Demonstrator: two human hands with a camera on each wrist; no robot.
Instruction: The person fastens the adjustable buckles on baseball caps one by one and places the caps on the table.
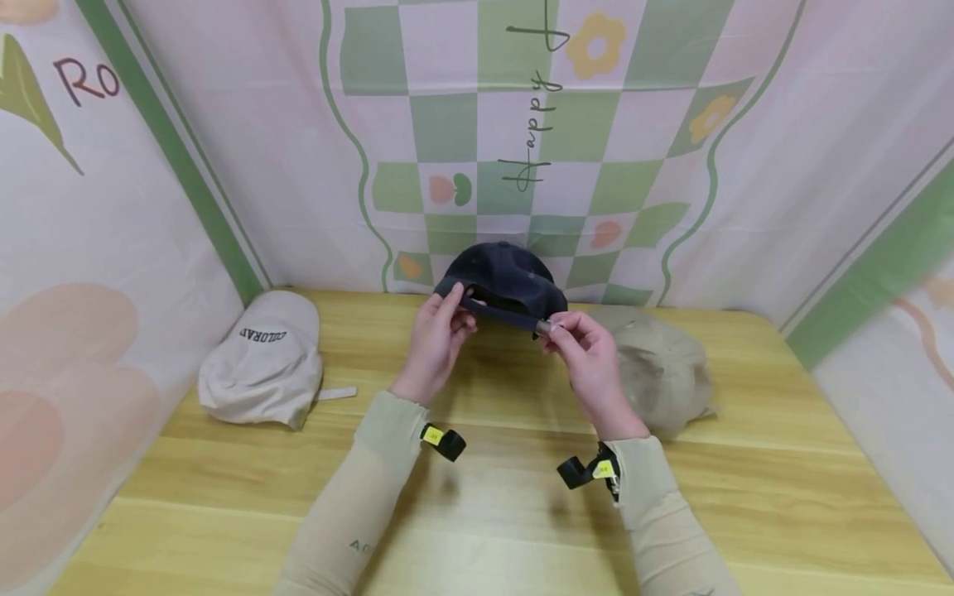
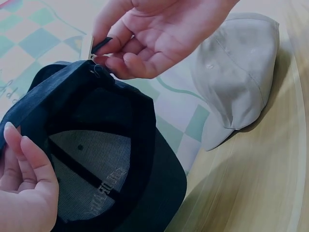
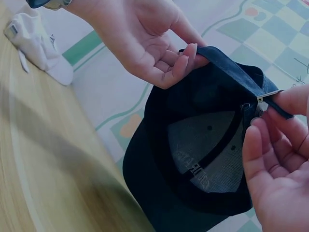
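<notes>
A dark navy baseball cap (image 1: 501, 269) is held up above the table, its back strap and opening toward me. My left hand (image 1: 438, 339) pinches the cap's edge at the left end of the strap (image 3: 231, 67). At the strap's other end, my right hand (image 1: 585, 356) pinches the metal buckle (image 3: 263, 98) between thumb and fingers. A short loose strap tail pokes out by the buckle in the right wrist view. Both wrist views look into the cap's striped lining (image 2: 96, 159), where raised lettering shows from behind.
A cream cap (image 1: 261, 356) with dark lettering lies at the table's left, its strap (image 1: 337, 393) sticking out. Behind my right hand sits a khaki cap (image 1: 663, 368). The wooden table (image 1: 507, 513) meets a patterned cloth backdrop (image 1: 499, 124), with cloth walls at both sides.
</notes>
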